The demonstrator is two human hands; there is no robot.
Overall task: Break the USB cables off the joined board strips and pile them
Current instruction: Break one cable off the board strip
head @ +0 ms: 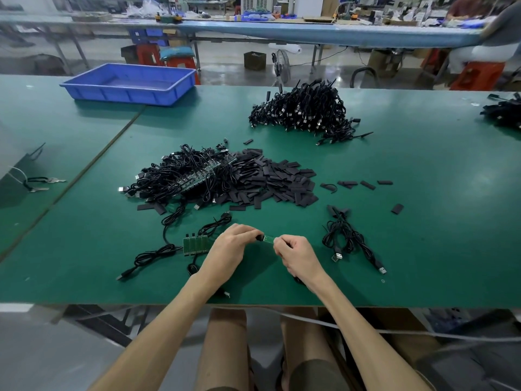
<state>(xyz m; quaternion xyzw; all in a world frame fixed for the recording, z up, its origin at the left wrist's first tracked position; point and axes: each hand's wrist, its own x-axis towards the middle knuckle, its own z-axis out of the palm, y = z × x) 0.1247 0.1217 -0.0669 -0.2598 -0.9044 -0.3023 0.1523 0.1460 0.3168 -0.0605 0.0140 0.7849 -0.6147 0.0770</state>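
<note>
Spotting, up and to the left of the fingers, a tangled heap of board strips (pixel 191 176) with leads attached, waiting to be broken. Noting a shorter joined strip (pixel 195 244) lying just left of the left-hand fingers, cords trailing off it. Curling the left hand (pixel 229 249) tight, pinching the black end of a green board piece (pixel 267 239). Gripping the other end of that piece in the right hand (pixel 296 255), fingers curled and pressed together; looking like a snap being set up. Passing a spread of black sleeve pieces (pixel 276 179) beyond the fingers, then a big finished pile (pixel 304 111) well beyond that. Finding a few freed USB cables (pixel 352 241) lying just right of the right-hand fingers. Judging the job as well under way: plenty piled, a sizeable heap left to go.
</note>
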